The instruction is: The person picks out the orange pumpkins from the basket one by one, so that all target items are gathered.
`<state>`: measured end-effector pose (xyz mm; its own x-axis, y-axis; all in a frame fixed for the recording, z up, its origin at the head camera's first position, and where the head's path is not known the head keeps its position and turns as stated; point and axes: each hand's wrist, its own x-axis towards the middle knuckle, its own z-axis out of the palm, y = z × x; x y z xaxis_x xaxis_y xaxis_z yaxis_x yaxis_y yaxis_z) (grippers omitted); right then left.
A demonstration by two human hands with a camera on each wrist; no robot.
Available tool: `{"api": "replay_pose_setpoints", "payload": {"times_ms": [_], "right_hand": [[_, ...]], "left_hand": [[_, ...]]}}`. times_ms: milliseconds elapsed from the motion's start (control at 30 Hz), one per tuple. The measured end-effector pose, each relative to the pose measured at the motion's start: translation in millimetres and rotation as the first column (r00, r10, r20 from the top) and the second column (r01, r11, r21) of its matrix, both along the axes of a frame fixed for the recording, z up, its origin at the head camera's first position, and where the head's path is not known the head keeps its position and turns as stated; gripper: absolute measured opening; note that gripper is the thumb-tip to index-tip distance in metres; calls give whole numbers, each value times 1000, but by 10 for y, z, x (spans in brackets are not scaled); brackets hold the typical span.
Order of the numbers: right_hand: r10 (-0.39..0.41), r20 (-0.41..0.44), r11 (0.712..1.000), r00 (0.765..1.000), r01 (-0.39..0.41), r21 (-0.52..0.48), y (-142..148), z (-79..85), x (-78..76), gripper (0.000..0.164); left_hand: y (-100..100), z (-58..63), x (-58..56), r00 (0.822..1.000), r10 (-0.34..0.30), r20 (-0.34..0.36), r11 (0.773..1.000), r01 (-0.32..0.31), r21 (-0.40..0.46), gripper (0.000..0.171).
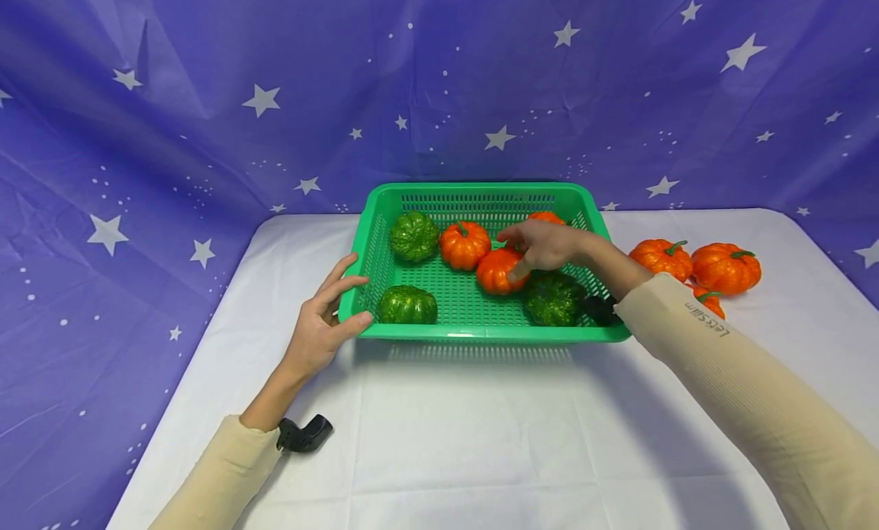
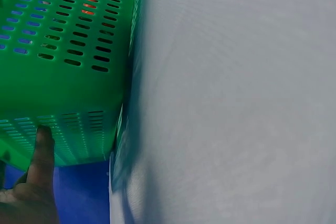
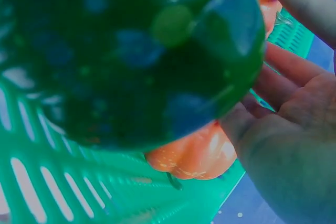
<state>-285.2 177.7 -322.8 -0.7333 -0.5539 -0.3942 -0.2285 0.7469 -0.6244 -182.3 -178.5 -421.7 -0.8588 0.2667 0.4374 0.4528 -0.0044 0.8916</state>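
A green slotted plastic basket (image 1: pixel 474 332) holds orange pumpkins and green gourds. My left hand (image 1: pixel 326 316) is at its left end, thumb and fingers fairly straight and touching the rim; a finger (image 2: pixel 42 158) lies along the outer wall. Inside the basket, my right hand (image 1: pixel 547 244) is spread over an orange pumpkin (image 1: pixel 497 273), its thumb overlapping the near side. Beside that hand sits a dark green gourd (image 1: pixel 555 300), which fills much of the right wrist view. Another orange pumpkin (image 3: pixel 197 156) is partly hidden behind the hand and gourd.
Elsewhere in the basket are an orange pumpkin (image 1: pixel 465 248) and two green gourds, one at the back (image 1: pixel 415 237) and one in front (image 1: pixel 408 306). Several orange pumpkins (image 1: pixel 726 269) lie on the white tablecloth (image 1: pixel 474 438) to the right. A purple starry curtain (image 1: pixel 439 80) hangs behind.
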Motion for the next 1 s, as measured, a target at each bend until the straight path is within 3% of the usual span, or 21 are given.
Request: {"api": "replay_pose_setpoints", "payload": {"times_ms": [200, 333, 667, 1000], "right_hand": [[31, -75, 999, 997, -29, 27, 9, -9, 10, 70], [25, -81, 1000, 996, -24, 16, 38, 27, 31, 66], [-41, -89, 993, 995, 30, -111, 61, 320, 152, 59], [-64, -185, 981, 981, 28, -190, 163, 498, 361, 59]], "left_hand": [[3, -6, -3, 1000, -2, 2, 1000, 2, 3, 47], [5, -9, -7, 1000, -7, 6, 1000, 7, 1, 47], [-9, -1, -6, 1000, 5, 11, 1000, -5, 1, 46], [-2, -1, -12, 1000, 2, 9, 1000, -2, 4, 46]]}}
